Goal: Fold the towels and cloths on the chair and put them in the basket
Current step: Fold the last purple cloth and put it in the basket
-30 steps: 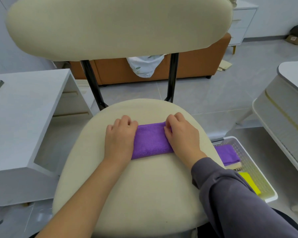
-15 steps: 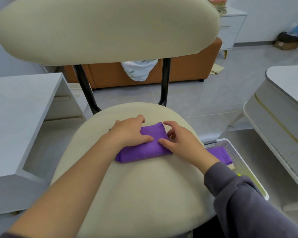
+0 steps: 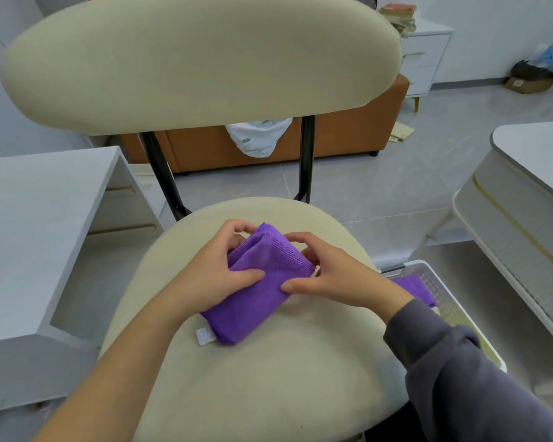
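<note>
A folded purple cloth (image 3: pixel 262 282) lies across the middle of the cream chair seat (image 3: pixel 268 378), its far end lifted and its white label at the near corner. My left hand (image 3: pixel 214 275) grips its left side, thumb on top and fingers curled round the far edge. My right hand (image 3: pixel 326 275) pinches its right edge between thumb and fingers. The white perforated basket (image 3: pixel 428 275) stands on the floor at the seat's right, with another purple cloth (image 3: pixel 415 287) inside, partly hidden by my right sleeve.
The chair's padded backrest (image 3: pixel 198 59) rises just beyond the seat. A white desk (image 3: pixel 39 224) stands on the left and a rounded white table (image 3: pixel 524 199) on the right. An orange cabinet (image 3: pixel 348 135) sits behind, on a grey tiled floor.
The cloth lay flat under both hands; now both hands grip it and its far end is raised off the seat, turned diagonally.
</note>
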Tool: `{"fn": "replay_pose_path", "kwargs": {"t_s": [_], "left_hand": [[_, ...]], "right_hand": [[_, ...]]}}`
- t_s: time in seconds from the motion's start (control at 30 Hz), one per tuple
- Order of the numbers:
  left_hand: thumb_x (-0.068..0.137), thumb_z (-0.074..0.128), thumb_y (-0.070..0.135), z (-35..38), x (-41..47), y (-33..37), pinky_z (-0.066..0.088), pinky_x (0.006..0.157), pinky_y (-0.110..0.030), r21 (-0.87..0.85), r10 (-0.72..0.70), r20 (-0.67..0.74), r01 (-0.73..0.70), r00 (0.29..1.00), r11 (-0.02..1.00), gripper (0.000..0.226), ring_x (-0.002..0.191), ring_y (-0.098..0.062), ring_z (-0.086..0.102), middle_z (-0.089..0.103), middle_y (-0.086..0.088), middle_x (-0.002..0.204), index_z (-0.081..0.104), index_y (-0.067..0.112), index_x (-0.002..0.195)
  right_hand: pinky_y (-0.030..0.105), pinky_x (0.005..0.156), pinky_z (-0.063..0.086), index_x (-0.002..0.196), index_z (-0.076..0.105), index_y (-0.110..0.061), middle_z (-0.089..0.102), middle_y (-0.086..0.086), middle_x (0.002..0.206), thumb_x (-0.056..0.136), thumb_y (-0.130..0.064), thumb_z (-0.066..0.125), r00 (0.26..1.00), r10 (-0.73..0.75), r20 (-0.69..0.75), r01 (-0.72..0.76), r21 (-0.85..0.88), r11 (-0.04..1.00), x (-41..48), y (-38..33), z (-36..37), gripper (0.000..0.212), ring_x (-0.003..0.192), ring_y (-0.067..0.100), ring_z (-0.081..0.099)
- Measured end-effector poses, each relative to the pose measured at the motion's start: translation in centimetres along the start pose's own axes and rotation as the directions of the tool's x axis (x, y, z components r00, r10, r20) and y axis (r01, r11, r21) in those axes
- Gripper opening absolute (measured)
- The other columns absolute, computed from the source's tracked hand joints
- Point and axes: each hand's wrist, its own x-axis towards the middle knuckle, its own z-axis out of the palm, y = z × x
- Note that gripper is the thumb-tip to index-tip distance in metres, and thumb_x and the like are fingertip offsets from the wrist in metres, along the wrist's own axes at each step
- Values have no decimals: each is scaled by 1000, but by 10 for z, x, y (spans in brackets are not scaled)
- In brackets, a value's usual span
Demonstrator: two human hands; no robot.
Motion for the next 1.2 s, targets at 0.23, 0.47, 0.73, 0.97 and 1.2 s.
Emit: {"fn": "replay_pose_path", "kwargs": {"t_s": [0.23, 0.47, 0.73, 0.97, 1.2], "left_hand": [[62, 74, 45, -14, -26, 8, 53, 83, -31, -89, 178, -175, -195, 968, 977, 56, 101, -14, 60, 61, 15, 108, 50, 47, 112], [66, 69, 46, -18, -32, 11, 48, 74, -17, -79, 261, -220, -284, 940, 955, 35, 89, -12, 60, 62, 15, 93, 55, 41, 97], [74, 65, 43, -23, -28, 7, 48, 75, -16, -113, 302, -285, -344, 910, 932, 18, 86, -9, 62, 66, 10, 89, 62, 38, 90], [68, 70, 44, -23, -26, 4, 49, 83, -20, -65, 314, -279, -343, 908, 937, 23, 89, -11, 63, 68, 11, 92, 63, 40, 90], [73, 70, 42, -14, -26, 7, 51, 72, -21, -55, 300, -333, -336, 894, 940, 19, 84, -11, 62, 67, 11, 88, 64, 36, 90]], "right_hand": [[23, 79, 50, 118, 47, -35, 64, -13, 90, 80, -13, 72, 906, -314, -284, 332, 16, 943, -7, -32, 0, 50, 86, 11, 61], [22, 76, 48, 118, 54, -23, 55, -21, 110, 81, -2, 68, 776, -533, -337, 495, -198, 846, -3, -41, 6, 45, 94, -2, 53], [16, 79, 43, 108, 58, -22, 53, 2, 120, 86, 2, 61, 736, -622, -269, 540, -322, 778, -3, -44, 7, 32, 99, 4, 52], [17, 68, 43, 96, 57, -14, 56, -2, 116, 83, -3, 66, 800, -562, -211, 485, -324, 812, -1, -43, 5, 19, 93, 4, 50], [17, 66, 43, 98, 63, -15, 55, -9, 97, 79, -1, 67, 850, -505, -150, 460, -254, 851, 1, -44, 3, 24, 83, 1, 49]]}}
